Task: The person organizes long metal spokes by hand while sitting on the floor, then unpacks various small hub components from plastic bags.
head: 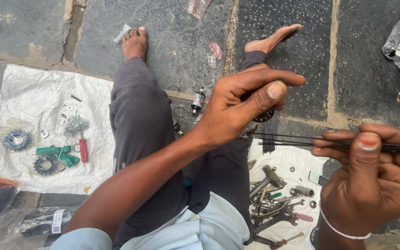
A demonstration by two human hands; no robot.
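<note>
Black spokes (297, 139) pinched in right hand (371, 176), left hand (241, 106) beside.

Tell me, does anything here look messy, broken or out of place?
Nothing looks broken. Litter does lie about: a crumpled wrapper by the bare foot and scraps of plastic on the stone paving. The tools sit in a loose heap on the white sheet. The right hand pinches a bundle of thin black spokes; the left hand holds a hub.
</note>
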